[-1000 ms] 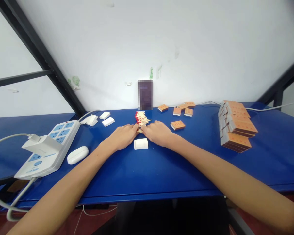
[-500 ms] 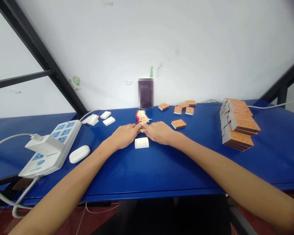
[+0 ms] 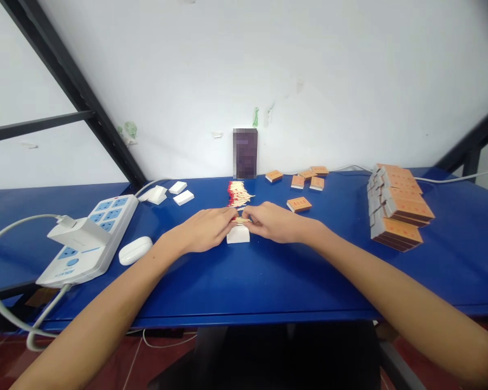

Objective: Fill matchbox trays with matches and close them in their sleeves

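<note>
A small bunch of thin wooden matchsticks (image 3: 241, 220) sits between the two hands, just above a little white cardboard tray (image 3: 238, 236) on the blue tabletop (image 3: 268, 276). The left hand (image 3: 205, 230) pinches one end of the bunch with its fingertips. The right hand (image 3: 274, 223) pinches the other end. Both hands stay low, palms down, fingers pulled in tight, arms stretched forward. Just behind them lies a pile of red-tipped matchsticks (image 3: 238, 193). A stack of orange matchboxes (image 3: 396, 208) stands well off to the right.
</note>
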`<state>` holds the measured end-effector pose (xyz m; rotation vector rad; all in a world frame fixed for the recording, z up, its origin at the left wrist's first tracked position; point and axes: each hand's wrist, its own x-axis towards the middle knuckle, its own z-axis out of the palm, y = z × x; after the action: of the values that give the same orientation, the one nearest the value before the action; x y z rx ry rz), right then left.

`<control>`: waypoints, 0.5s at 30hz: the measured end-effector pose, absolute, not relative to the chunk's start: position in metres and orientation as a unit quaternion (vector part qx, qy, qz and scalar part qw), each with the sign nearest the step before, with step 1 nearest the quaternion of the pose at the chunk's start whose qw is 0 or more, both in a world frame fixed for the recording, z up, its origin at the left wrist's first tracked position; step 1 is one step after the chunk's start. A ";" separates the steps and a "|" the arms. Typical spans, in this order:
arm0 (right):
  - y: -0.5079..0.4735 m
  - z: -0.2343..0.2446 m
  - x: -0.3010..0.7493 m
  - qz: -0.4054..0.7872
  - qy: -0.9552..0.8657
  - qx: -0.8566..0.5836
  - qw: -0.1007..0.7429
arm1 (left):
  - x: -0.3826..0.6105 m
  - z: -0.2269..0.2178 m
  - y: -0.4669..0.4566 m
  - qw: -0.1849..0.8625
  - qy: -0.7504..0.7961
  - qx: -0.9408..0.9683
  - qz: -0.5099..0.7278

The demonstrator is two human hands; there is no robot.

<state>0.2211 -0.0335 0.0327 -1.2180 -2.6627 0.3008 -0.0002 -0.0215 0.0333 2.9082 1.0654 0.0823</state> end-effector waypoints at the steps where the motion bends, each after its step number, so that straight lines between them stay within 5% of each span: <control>1: -0.037 0.035 0.221 0.126 -0.901 -0.403 0.102 | -0.001 0.035 -0.024 0.039 0.329 0.943 0.032; 15: -0.051 0.042 0.216 0.215 -0.899 -0.372 0.082 | -0.007 0.043 -0.032 0.129 0.304 0.944 0.025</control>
<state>0.2162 -0.0505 0.0422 -1.1103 -2.6874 0.6416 -0.0068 -0.0316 0.0435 2.7424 0.8834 0.0716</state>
